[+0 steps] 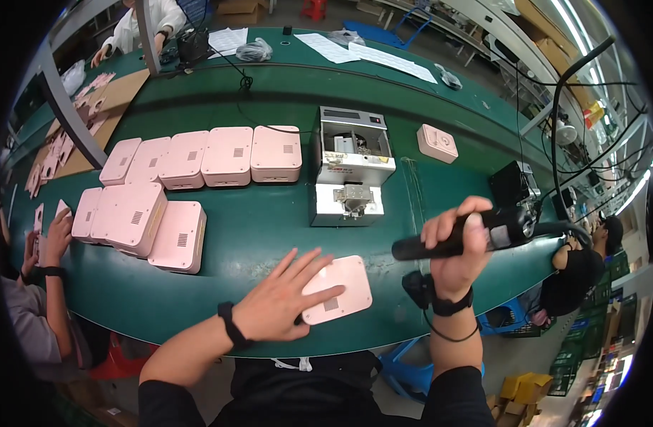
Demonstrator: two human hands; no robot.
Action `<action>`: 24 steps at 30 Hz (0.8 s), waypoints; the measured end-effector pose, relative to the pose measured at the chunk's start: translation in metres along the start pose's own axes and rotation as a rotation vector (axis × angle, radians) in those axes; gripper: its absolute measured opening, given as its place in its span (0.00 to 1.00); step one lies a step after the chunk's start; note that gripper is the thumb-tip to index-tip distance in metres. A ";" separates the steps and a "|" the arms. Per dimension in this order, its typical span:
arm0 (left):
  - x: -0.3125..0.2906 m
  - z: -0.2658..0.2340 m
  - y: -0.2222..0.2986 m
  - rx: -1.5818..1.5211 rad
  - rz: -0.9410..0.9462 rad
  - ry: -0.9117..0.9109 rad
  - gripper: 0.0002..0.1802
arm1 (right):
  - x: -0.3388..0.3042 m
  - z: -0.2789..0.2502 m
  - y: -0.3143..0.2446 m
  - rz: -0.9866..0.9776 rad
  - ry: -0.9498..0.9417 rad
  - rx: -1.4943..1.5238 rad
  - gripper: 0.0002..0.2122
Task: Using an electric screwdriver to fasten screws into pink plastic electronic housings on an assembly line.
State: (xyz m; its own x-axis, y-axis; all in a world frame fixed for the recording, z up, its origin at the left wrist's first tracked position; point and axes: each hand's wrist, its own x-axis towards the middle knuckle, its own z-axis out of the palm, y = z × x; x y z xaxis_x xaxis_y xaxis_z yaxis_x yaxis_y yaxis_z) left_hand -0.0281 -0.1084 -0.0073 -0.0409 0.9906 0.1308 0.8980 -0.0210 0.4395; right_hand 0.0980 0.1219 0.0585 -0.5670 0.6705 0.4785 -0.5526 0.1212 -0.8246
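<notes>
A pale pink square box (353,283) with rounded corners and a small grille lies near the table's front edge. My left hand (287,295) rests flat across its left side, fingers spread, covering part of it. To the right, raised above the table, my right hand (456,245) is closed round a black electric screwdriver (429,245), held nearly level with its cord end to the right. Its bit cannot be made out. Beyond the box stands a white and grey screw feeder (351,171) with an open top.
Several matching pink boxes (227,156) stand in rows at left. Another pink box (437,143) sits right of the feeder. A black power unit (515,186) and hanging cables are at right. A co-worker's hands (58,235) handle pink parts at far left. The green table (255,235) has a curved-looking front edge.
</notes>
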 end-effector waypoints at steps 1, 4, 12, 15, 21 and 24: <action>0.004 0.002 -0.006 -0.002 0.050 0.005 0.44 | 0.011 0.009 -0.001 0.006 -0.009 -0.002 0.08; 0.006 0.017 -0.021 -0.169 -0.025 0.124 0.44 | 0.041 0.034 0.001 -0.042 -0.074 0.056 0.09; -0.003 0.017 -0.036 -0.416 -0.191 0.180 0.42 | 0.073 0.063 0.036 -0.026 -0.115 -0.101 0.10; -0.004 0.017 -0.042 -0.424 -0.183 0.211 0.41 | 0.073 0.062 0.037 0.080 -0.129 -0.107 0.11; -0.005 0.019 -0.048 -0.412 -0.195 0.254 0.41 | 0.050 0.043 0.024 0.117 -0.151 -0.088 0.11; -0.006 0.021 -0.047 -0.417 -0.191 0.268 0.42 | 0.041 0.037 0.021 0.118 -0.159 -0.082 0.11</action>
State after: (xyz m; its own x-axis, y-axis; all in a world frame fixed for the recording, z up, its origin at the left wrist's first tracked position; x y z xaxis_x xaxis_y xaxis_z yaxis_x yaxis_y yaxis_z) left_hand -0.0607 -0.1107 -0.0478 -0.3464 0.9136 0.2128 0.6157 0.0502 0.7864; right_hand 0.0408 0.1246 0.0717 -0.7176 0.5603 0.4136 -0.4289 0.1125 -0.8963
